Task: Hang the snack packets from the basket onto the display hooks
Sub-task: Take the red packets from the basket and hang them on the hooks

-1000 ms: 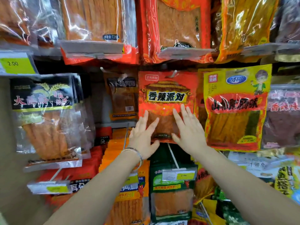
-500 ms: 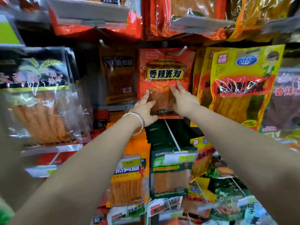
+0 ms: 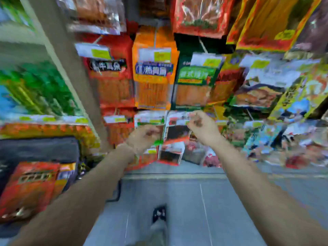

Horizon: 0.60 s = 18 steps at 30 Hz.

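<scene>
Lying in a dark basket [image 3: 39, 148] below and to the left of the left hand [image 3: 143, 137], the red snack packets [image 3: 30, 189] are stacked flat, with an orange packet edge showing beside them. Both hands are raised in front of the display, near each other but apart. The fingers of the left hand and of the right hand [image 3: 202, 126] are loosely curled, and no packet is seen in either; the whole view is heavily motion-blurred. A bracelet [image 3: 127, 148] sits at the left wrist. Above the hands, a red hanging packet [image 3: 110, 75], an orange hanging packet [image 3: 154, 77] and a green hanging packet [image 3: 193, 80] hang side by side behind price tags [image 3: 154, 55]. Below the hands are the grey floor [image 3: 177, 201] and a shoe [image 3: 159, 213].
</scene>
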Available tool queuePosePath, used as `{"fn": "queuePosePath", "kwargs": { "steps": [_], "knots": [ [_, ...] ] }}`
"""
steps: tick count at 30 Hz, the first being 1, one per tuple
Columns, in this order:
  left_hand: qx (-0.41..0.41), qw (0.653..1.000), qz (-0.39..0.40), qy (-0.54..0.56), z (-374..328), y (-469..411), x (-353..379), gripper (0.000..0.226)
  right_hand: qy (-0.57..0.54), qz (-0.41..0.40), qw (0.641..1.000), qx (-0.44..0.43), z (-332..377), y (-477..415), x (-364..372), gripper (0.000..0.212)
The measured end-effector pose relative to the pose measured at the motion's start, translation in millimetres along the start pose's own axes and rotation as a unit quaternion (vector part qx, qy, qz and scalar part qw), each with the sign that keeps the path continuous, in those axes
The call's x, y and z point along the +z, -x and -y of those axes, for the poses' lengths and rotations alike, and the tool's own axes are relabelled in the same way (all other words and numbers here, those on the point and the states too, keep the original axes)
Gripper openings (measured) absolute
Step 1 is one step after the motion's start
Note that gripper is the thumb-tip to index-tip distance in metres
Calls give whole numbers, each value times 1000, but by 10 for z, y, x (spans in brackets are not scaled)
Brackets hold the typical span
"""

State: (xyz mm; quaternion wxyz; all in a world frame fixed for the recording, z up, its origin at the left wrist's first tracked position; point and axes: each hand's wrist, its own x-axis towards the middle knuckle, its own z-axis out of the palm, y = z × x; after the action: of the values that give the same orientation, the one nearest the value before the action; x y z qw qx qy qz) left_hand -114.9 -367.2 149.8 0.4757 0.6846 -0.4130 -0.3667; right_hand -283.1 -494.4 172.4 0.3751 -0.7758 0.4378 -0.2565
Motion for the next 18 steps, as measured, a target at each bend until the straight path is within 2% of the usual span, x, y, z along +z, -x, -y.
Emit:
{"fn": "queuePosePath", "kwargs": {
  "steps": [1,2,3,4,6,8,10,12,16,18],
  "knots": [
    [-99,991,31,89,324,367,20,48,-11,46,998,34,-190,326,203,24],
    [-153,980,62,112,634,742,35,46,-16,87,994,64,-357,635,390,20],
    [-211,966,64,135,947,1065,61,33,-13,126,988,91,-504,941,566,15],
    [-249,962,66,90,1203,1388,95,19,-7,168,978,121,-631,1226,719,9],
    [-307,948,31,-75,1658,2025,112,20,8,249,953,171,-830,1702,1002,11],
    [-324,937,10,-130,1934,2571,150,10,52,318,918,231,-963,2081,1249,11],
    [-345,933,14,-104,2120,2959,115,14,87,380,879,276,-1050,2395,1465,11],
    [-379,918,25,-116,2224,3158,-9,14,122,427,854,271,-1062,2633,1677,18],
    [-415,902,21,-114,2383,3306,-388,30,165,525,803,228,-902,2759,2141,21],
    [-442,891,21,-99,2474,3359,-638,32,178,545,787,226,-763,2671,2419,17]
  ]
}}
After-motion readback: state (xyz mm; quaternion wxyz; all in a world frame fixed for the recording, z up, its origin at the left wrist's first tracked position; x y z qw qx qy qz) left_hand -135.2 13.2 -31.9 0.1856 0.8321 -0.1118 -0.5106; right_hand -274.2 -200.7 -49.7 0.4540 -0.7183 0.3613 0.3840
